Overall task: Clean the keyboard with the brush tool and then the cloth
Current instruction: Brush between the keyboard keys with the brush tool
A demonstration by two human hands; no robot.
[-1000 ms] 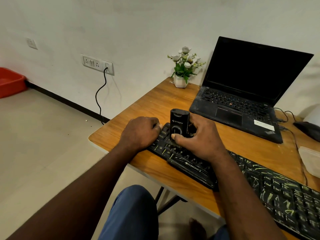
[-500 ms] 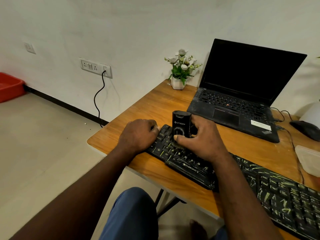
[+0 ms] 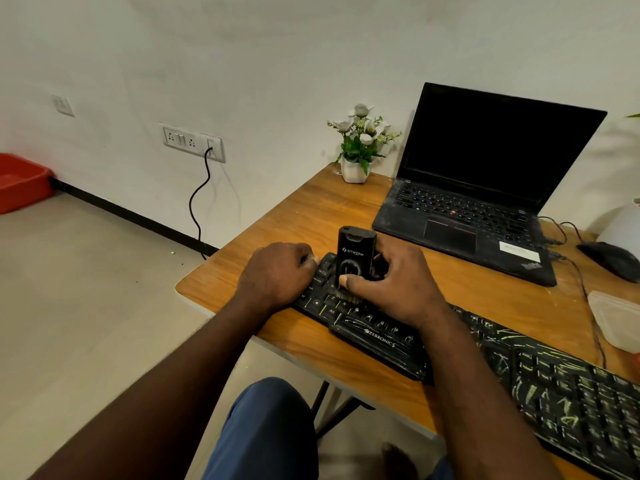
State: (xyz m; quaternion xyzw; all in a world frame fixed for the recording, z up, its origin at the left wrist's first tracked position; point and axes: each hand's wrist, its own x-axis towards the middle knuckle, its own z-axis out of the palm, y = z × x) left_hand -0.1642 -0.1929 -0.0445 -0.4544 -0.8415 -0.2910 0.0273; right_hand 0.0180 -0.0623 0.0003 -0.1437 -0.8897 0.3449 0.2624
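A long black keyboard [image 3: 540,382] with greenish marks on its keys lies diagonally across the wooden table [image 3: 346,216]. My right hand [image 3: 391,285] grips a black upright brush tool [image 3: 355,254], whose bristles touch the keys near the keyboard's left end. My left hand [image 3: 277,275] rests with curled fingers on the keyboard's left edge and holds it. No cloth can be made out for certain.
An open black laptop [image 3: 485,188] stands behind the keyboard. A small white pot of flowers [image 3: 356,150] sits at the table's back corner. A mouse [image 3: 613,259], cables and a pale object [image 3: 616,317] lie at the right. A red tub [image 3: 20,181] is on the floor.
The brush tool and my right hand have shifted slightly over the left keys. My left hand stays on the keyboard's end.
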